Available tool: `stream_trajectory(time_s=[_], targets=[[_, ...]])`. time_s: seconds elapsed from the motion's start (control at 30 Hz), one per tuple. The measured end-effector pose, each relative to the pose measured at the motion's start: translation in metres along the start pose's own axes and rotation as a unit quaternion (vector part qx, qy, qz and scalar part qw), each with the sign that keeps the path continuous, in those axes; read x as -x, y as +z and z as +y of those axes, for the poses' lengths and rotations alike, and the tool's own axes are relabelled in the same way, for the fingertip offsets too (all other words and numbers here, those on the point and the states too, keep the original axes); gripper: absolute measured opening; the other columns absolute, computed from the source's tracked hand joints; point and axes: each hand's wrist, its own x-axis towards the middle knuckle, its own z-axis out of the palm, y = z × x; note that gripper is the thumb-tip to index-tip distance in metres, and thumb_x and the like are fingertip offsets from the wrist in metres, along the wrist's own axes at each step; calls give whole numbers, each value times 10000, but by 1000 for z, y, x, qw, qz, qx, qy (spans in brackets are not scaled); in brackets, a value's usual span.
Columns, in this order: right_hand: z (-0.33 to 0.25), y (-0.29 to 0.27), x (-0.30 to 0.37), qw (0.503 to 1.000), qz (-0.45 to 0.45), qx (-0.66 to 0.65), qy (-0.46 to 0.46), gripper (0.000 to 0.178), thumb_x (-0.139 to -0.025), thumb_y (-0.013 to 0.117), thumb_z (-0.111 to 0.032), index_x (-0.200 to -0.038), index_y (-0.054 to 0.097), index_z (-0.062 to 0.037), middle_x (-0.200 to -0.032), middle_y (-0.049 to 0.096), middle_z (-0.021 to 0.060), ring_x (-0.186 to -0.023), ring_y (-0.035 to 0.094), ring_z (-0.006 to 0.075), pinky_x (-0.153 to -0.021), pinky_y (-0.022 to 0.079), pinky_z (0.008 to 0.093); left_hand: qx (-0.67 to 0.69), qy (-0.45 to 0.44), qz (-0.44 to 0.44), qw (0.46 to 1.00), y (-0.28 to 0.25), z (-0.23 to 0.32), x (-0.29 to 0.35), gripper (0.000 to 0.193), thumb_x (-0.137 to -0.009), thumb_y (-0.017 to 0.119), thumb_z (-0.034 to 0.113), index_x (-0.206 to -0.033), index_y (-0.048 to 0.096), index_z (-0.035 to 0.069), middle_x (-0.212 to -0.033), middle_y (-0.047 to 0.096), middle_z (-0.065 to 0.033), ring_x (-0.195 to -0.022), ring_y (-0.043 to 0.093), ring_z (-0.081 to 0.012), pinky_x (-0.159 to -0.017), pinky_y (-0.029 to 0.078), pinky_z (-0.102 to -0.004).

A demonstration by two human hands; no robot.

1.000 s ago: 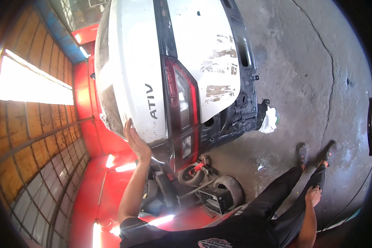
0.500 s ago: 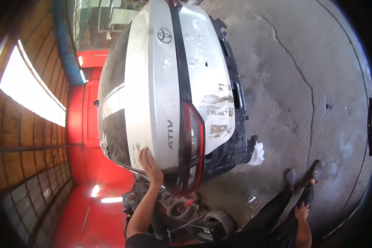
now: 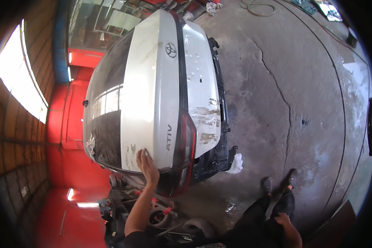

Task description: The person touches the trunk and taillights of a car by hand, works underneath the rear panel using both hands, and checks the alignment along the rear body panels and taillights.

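A white car (image 3: 153, 95) fills the middle of the view, rear end toward me, with a dark red tail lamp (image 3: 187, 140) and a scuffed, patchy rear panel (image 3: 204, 124). My left hand (image 3: 146, 164) lies flat on the corner of the boot lid beside the tail lamp, fingers spread, holding nothing. My right hand (image 3: 282, 218) hangs low against my black trouser leg. It is small in the view and its fingers are hard to make out.
A white rag (image 3: 237, 163) lies on the cracked concrete floor (image 3: 293, 103) by the car's rear corner. Machine parts and red-handled gear (image 3: 163, 213) sit below my left arm. A coiled hose (image 3: 258, 6) lies far off. Red walls (image 3: 70, 136) and a bright window (image 3: 16, 82) are on the left.
The view has swung so more of the car's rear and the floor show. My left hand stays pressed on the boot lid corner. My right hand remains by my leg.
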Motion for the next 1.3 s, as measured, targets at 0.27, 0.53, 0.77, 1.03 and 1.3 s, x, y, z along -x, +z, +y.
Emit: stream_trajectory(time_s=[0.27, 0.53, 0.77, 1.03, 1.3], targets=[[14, -38, -7, 988, 16, 39, -148, 675, -787, 692, -424, -1322, 581, -28, -1325, 575, 246, -1279, 515, 380, -1086, 397, 415, -10, -6, 11, 1000, 2, -7, -1, 377, -955, 492, 99, -1319, 534, 15, -1360, 481, -243, -1276, 424, -415, -1086, 303, -493], [-16, -105, 18, 981, 29, 55, -182, 662, -824, 677, -419, -1307, 574, 22, -1358, 545, 261, -1278, 518, 384, -1075, 409, 422, -9, 51, 78, 996, -6, -1, -21, 350, -917, 516, 85, -1261, 575, 55, -1257, 531, -196, -1197, 482, -373, -1035, 347, -471], [-22, -149, 51, 983, 30, 107, -147, 613, -840, 673, -398, -1293, 594, 7, -1317, 579, 255, -1235, 554, 381, -1055, 433, 412, -34, 33, 73, 996, -1, -17, 3, 309, -946, 518, 145, -1240, 604, 98, -1248, 558, -139, -1175, 518, -323, -999, 367, -449], [-17, -182, 59, 976, 98, 79, -178, 539, -833, 676, -347, -1220, 641, 27, -1245, 619, 268, -1213, 568, 398, -1046, 439, 411, -25, 12, -40, 999, -22, -23, 55, 494, -974, 536, 259, -1420, 457, 62, -1474, 412, -216, -1375, 371, -408, -1113, 288, -565], [3, -170, 70, 970, 131, 88, -187, 511, -831, 672, -306, -1207, 643, 40, -1103, 672, 274, -959, 680, 349, -872, 526, 400, -44, -20, -23, 999, -26, 7, 137, 747, -934, 596, 334, -1472, 285, -80, -1573, 232, -249, -1463, 214, -417, -1145, 203, -609]])
